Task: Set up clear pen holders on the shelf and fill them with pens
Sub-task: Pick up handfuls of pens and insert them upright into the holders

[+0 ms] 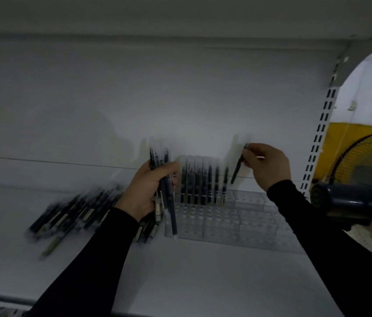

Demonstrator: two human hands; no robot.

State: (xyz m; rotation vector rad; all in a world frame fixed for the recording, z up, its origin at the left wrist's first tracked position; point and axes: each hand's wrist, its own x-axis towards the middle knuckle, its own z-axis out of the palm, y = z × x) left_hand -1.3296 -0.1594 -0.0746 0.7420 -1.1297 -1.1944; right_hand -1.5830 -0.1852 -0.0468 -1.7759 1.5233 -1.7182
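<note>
From my feed, a white shelf [203,271] fills the lower view, dim and motion-blurred. On its left lies a loose pile of pens [73,213], dark barrels with pale clips, fanned out flat on the shelf surface, with one paler pen lying apart at the pile's near edge. No writing on any of them is readable; the blur hides any brand or label.

Next I see my left hand [148,191], in a black sleeve, its fingers [171,170] curled tight round a bundle of pens [164,177] held roughly upright, the ends sticking out above and below the fist.

Just right of that hand stands the clear pen holder [237,216], a transparent gridded rack set on the shelf close to the back wall. Its rear left cells already carry a row of standing pens [201,179], dark bodies with clear caps; the front and right cells show only bare plastic.

Further right, my right hand [267,163] is raised above the holder's back right part, thumb and fingertips pinching the top of a single pen [237,168] that hangs tilted, its lower end just above the rack.

At the far right a slotted shelf upright [320,138] runs up, and beyond it a fan [363,175] with a yellow guard shows.
</note>
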